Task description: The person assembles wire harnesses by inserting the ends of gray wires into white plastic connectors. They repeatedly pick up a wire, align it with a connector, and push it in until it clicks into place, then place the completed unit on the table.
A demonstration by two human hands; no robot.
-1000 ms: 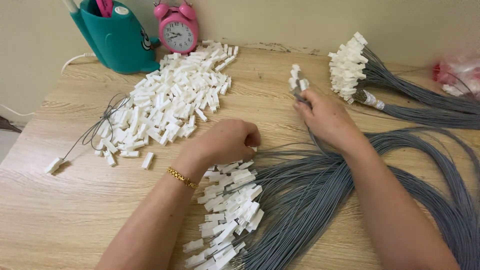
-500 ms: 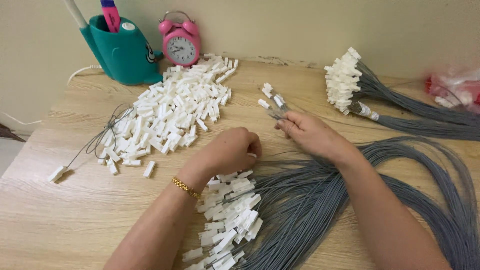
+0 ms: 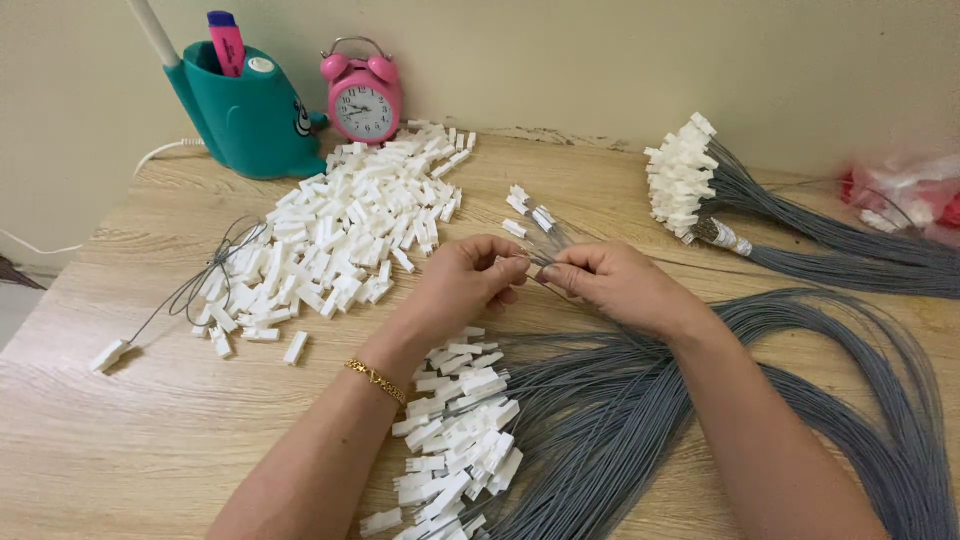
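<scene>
Both hands have closed together since the earlier frame: left hand [image 3: 462, 285] and right hand [image 3: 610, 285] pinch a few grey wires [image 3: 548, 250] between them, white plugs [image 3: 528, 207] fanning just beyond. Judged light, limp, slippery; grip near the plugs.

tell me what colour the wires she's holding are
Grey, with white connector ends. The thin wires pinched between left hand and right hand show best in the head view.

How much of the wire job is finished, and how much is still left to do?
Done, it seems: a taped bundle of grey wires with white plugs lies at the back. In hand: the left hand and right hand pinch a few plug-tipped wires together. Left: a big pile of loose plugs and many wires near the person.
</scene>
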